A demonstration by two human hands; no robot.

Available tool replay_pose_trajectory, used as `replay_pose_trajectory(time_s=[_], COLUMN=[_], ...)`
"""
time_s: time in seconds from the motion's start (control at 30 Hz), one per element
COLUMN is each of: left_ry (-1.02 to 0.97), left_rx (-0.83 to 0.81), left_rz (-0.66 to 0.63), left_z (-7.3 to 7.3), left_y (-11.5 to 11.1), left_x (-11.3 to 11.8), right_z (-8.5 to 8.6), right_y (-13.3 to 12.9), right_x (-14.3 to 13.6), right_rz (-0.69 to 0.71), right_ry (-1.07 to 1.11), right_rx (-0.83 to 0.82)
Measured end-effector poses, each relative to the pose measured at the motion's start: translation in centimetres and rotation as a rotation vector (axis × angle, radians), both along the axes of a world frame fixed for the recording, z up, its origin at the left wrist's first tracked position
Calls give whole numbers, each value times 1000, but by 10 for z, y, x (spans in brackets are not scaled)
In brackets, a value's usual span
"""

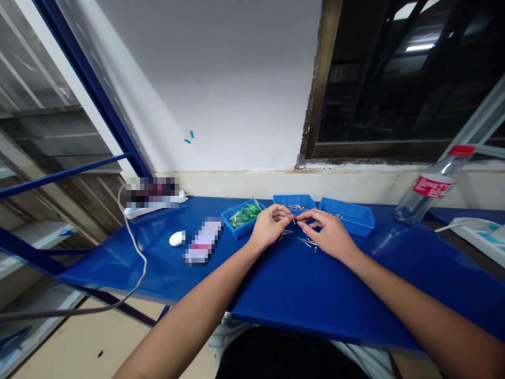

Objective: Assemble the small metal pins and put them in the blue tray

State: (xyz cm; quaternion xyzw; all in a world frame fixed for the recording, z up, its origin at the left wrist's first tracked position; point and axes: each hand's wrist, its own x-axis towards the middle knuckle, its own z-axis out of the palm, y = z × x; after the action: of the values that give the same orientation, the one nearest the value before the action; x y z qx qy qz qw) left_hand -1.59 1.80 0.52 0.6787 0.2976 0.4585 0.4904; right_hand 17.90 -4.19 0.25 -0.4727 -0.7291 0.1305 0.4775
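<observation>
My left hand (pixel 270 226) and my right hand (pixel 325 231) meet over the blue table, fingertips nearly touching. Both pinch at a small metal pin (pixel 294 221), partly covered by the fingers; its exact kind is too small to make out. Below my right hand lie several loose thin metal pins (pixel 308 243), and a few more pins (pixel 286 232) rest under my left fingers. Just behind the hands, a blue bin (pixel 294 199) holds many such pins. Left of my left hand, another blue bin (pixel 238 231) contains green plastic packets (pixel 245 215).
A third blue bin (pixel 359 223) stands behind my right hand. A bottle with a red cap (pixel 428 189) and a power strip (pixel 479 234) are at right. On the left are a blurred phone (pixel 203 242), a white round object (pixel 177 238) and a cable (pixel 142 263).
</observation>
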Motion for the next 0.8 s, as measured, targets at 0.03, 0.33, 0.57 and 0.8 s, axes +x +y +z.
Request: replay_pose_trajectory(time_s=[0.03, 0.33, 0.57, 0.8], left_ry=[-13, -22, 51, -47], left_rx=[-5, -31, 56, -20], left_rz=[6, -44, -27, -75], left_z=[0, -8, -10, -6], left_y=[-1, 1, 3, 2], left_x=[1, 3, 2, 3], right_z=[0, 4, 0, -7], right_y=[0, -2, 2, 4], right_x=[0, 0, 5, 3], right_rz=[-14, -92, -51, -12], right_ry=[-5, 14, -58, -7], right_rx=[1, 7, -1, -107])
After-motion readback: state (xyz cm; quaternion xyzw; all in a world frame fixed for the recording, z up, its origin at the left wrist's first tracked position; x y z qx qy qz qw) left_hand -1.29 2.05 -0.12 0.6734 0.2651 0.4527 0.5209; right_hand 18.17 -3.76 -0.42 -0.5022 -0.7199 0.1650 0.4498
